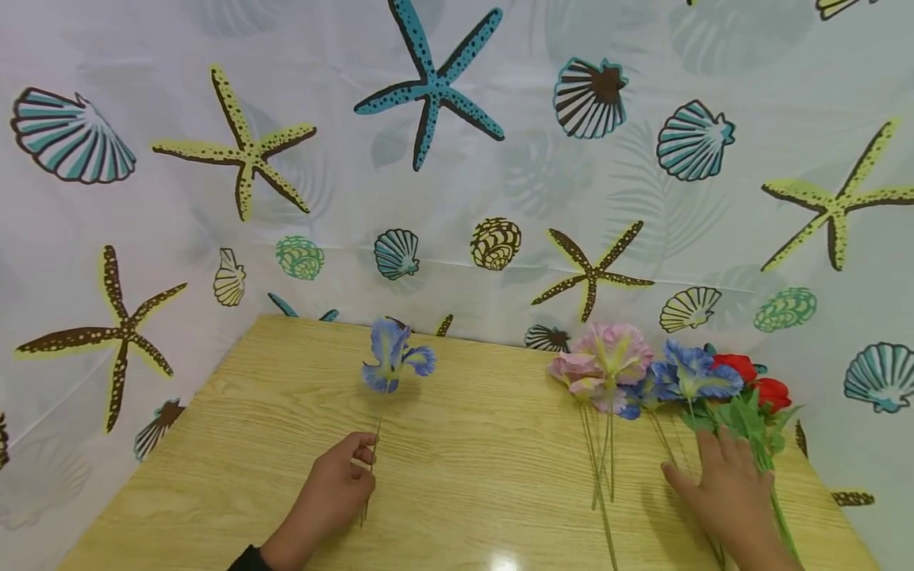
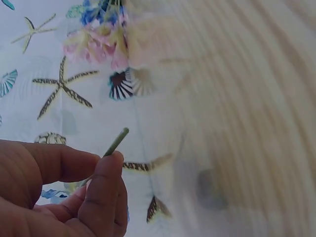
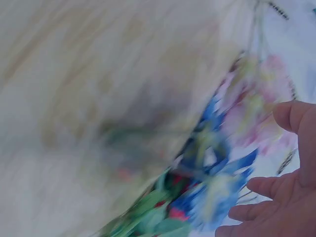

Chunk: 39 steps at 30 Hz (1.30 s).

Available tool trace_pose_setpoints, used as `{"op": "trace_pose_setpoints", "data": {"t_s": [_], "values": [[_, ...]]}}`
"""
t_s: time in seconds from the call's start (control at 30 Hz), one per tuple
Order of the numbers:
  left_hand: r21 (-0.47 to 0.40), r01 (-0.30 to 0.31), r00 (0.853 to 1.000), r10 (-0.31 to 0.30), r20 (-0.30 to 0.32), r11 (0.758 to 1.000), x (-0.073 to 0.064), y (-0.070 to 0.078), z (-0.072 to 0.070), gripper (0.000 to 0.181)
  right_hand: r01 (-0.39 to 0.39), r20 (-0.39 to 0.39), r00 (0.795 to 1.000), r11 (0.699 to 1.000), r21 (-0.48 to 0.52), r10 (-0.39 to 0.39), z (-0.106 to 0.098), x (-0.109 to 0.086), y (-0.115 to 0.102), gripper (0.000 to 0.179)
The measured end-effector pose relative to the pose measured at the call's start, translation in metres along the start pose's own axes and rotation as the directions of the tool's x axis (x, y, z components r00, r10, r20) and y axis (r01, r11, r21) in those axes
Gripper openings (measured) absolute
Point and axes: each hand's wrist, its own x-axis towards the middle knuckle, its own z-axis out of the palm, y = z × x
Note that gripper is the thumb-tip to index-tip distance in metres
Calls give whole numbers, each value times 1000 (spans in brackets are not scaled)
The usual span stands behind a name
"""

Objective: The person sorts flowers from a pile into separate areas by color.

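My left hand [image 1: 332,485] pinches the thin green stem of a blue iris [image 1: 389,358] between thumb and fingers, left of the table's middle. The bloom points away toward the back. In the left wrist view, the stem's cut end [image 2: 118,140] sticks out past the fingertips. On the right, my right hand [image 1: 730,496] has its fingers spread over the stems of other blue irises [image 1: 696,379] and red roses [image 1: 773,393]. Whether it touches them cannot be told. In the right wrist view, the hand [image 3: 284,192] is extended beside the blue blooms [image 3: 210,197], with nothing gripped.
Pink flowers [image 1: 620,355] with long stems lie left of the blue irises. Green rose leaves [image 1: 746,416] spread near the right fingers. The wooden table [image 1: 493,468] meets a cloth [image 1: 464,190] printed with shells and starfish at its back and sides.
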Motion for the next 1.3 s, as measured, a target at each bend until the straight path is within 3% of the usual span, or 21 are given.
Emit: {"op": "trace_pose_setpoints", "data": {"t_s": [0.17,0.37,0.47,0.63,0.73,0.9,1.13,1.3], "values": [[-49,-39,997,42,64,998,-6,15,15,48,79,-62,995,994,77,-74,1,-7,-34,89],[-51,-72,989,78,128,996,-13,31,25,42,162,-106,984,964,209,-142,-4,-11,-73,83],[-61,-77,985,86,150,995,-17,36,29,39,168,-61,986,942,289,-157,-6,-14,-93,82],[-101,-79,978,97,187,992,-22,42,41,34,112,33,989,889,443,-141,-4,-25,-125,81],[-120,-78,975,101,198,990,-25,45,48,30,95,31,990,828,553,-134,0,-32,-143,69],[-159,-86,970,119,211,983,-28,50,63,22,55,19,995,687,725,-101,9,-39,-169,46],[-251,-87,966,143,215,964,-35,51,89,15,31,52,988,510,860,-147,20,-46,-195,41],[-335,-77,957,164,240,939,-39,50,101,16,-26,108,978,410,912,-177,26,-52,-205,38]]}}
